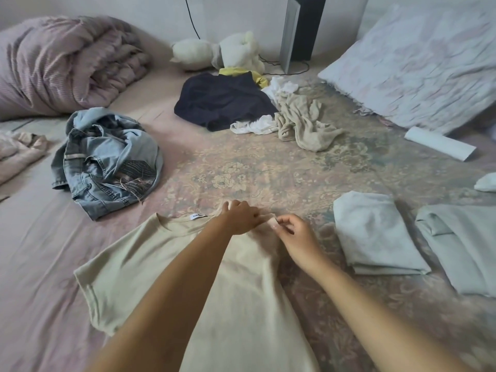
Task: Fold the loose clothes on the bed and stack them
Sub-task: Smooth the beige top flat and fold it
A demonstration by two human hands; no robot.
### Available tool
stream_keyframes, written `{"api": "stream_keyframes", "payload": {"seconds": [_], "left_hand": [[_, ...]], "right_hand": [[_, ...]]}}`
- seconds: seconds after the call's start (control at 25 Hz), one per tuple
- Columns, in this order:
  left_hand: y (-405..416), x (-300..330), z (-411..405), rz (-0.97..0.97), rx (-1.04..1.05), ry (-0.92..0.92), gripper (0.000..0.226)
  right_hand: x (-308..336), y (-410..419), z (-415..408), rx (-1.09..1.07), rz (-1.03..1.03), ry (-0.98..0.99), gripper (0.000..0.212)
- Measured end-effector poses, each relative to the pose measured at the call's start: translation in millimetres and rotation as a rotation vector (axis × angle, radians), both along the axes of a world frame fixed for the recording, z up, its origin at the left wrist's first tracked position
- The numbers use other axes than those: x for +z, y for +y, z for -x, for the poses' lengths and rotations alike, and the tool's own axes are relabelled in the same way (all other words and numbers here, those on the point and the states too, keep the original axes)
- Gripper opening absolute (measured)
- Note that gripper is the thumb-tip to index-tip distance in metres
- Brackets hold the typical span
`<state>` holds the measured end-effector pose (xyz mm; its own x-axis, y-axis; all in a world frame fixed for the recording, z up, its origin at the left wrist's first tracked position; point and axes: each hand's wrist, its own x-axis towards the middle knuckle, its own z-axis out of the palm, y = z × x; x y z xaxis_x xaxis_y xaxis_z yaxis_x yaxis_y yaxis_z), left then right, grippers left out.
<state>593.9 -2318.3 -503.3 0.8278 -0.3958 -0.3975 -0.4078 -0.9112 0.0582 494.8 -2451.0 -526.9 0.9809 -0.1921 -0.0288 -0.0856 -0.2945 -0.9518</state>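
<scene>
A cream T-shirt (150,267) lies flat on the bed in front of me, collar away from me, left sleeve spread out. My left hand (241,217) presses on the shirt's right shoulder near the collar. My right hand (292,237) pinches the fabric edge right beside it. Two folded pale green pieces (375,234) (464,248) lie side by side at the right. Loose clothes lie farther back: crumpled jeans (107,162), a dark navy garment (222,100), a beige garment (303,124) and white pieces (255,127).
A rolled pinkish duvet (67,63) fills the back left. A pillow (418,63) leans at the back right, with a white roll (440,143) below it. A plush toy (228,52) and a grey speaker (300,30) with a cable stand at the back wall.
</scene>
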Motion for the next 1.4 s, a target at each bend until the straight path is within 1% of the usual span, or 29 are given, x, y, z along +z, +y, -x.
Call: {"api": "stream_keyframes", "payload": {"seconds": [0.04, 0.08, 0.12, 0.16, 0.24, 0.28, 0.32, 0.4, 0.44, 0.52, 0.6, 0.64, 0.72, 0.76, 0.84, 0.92, 0.96, 1.0, 1.04, 1.08, 1.12, 1.16, 1.2, 1.24, 1.28, 1.32, 1.36, 1.4], "left_hand": [[2, -4, -1, 0.056, -0.001, -0.041, 0.039], [2, -7, -2, 0.174, 0.017, -0.07, 0.029], [1, -9, -3, 0.337, 0.054, -0.072, 0.019], [0, -9, -3, 0.533, 0.114, -0.033, 0.013], [-6, -5, -3, 0.875, 0.219, 0.071, 0.016], [-8, 0, -3, 0.962, 0.248, 0.093, 0.017], [-11, 4, -4, 0.987, 0.266, 0.097, 0.017], [-14, 8, -7, 0.944, 0.246, 0.078, 0.018], [-15, 10, -9, 0.92, 0.231, 0.062, 0.019], [-17, 12, -14, 0.935, 0.226, 0.041, 0.02], [-19, 13, -18, 0.964, 0.226, 0.042, 0.019], [-22, 12, -19, 0.964, 0.216, 0.044, 0.02], [-29, 7, -20, 0.957, 0.203, 0.04, 0.02], [-31, 5, -21, 0.956, 0.204, 0.032, 0.021], [-36, 1, -22, 0.957, 0.195, 0.005, 0.022], [-41, -4, -24, 0.894, 0.159, -0.034, 0.021], [-46, -8, -24, 0.803, 0.128, -0.076, 0.021], [-51, -13, -24, 0.679, 0.103, -0.113, 0.024], [-55, -16, -21, 0.571, 0.092, -0.125, 0.031], [-56, -18, -18, 0.517, 0.088, -0.125, 0.04], [-51, -16, -17, 0.527, 0.101, -0.13, 0.048], [-39, -12, -19, 0.572, 0.14, -0.149, 0.053], [-21, -7, -20, 0.618, 0.195, -0.187, 0.055], [2, -5, -21, 0.634, 0.246, -0.228, 0.055], [27, -6, -16, 0.612, 0.274, -0.262, 0.056], [52, -10, -4, 0.566, 0.27, -0.276, 0.059], [73, -17, 15, 0.497, 0.228, -0.272, 0.063], [89, -26, 38, 0.398, 0.163, -0.261, 0.07]], "right_hand": [[-2, 1, 5, -0.011, 0.017, 0.085, 0.008], [-7, 1, 10, 0.007, 0.082, 0.156, 0.008], [-10, 0, 14, 0.046, 0.152, 0.205, 0.011], [-11, 0, 19, 0.087, 0.196, 0.227, 0.018], [-8, 0, 25, 0.133, 0.134, 0.189, 0.028], [-5, 0, 27, 0.13, 0.062, 0.142, 0.027], [-3, 0, 29, 0.121, -0.02, 0.084, 0.024], [3, 1, 33, 0.089, -0.153, 0.009, 0.018], [4, 1, 34, 0.057, -0.17, -0.007, 0.017], [0, 0, 36, -0.078, -0.08, -0.022, 0.024], [-3, -3, 38, -0.186, -0.03, 0.018, 0.032], [-4, -4, 38, -0.201, -0.063, 0.042, 0.03], [-5, -8, 39, -0.181, -0.126, 0.085, 0.015], [-2, -9, 41, -0.163, -0.118, 0.087, 0.01], [3, -12, 45, -0.173, -0.072, 0.051, 0.011], [5, -14, 50, -0.233, 0.041, 0.027, 0.012], [5, -15, 52, -0.255, 0.154, 0.051, 0.011], [5, -13, 53, -0.258, 0.301, 0.114, 0.011], [5, -11, 53, -0.244, 0.478, 0.193, 0.016], [4, -10, 52, -0.22, 0.637, 0.259, 0.026], [4, -10, 47, -0.206, 0.752, 0.281, 0.032], [5, -11, 39, -0.2, 0.815, 0.241, 0.035], [7, -9, 28, -0.183, 0.838, 0.157, 0.038], [7, -9, 16, -0.126, 0.845, 0.057, 0.042], [5, -7, 2, -0.011, 0.854, -0.016, 0.049], [1, -3, -9, 0.15, 0.893, -0.042, 0.061], [-7, 1, -18, 0.31, 0.96, -0.025, 0.074], [-16, 3, -24, 0.444, 1.04, 0.035, 0.08]]}}
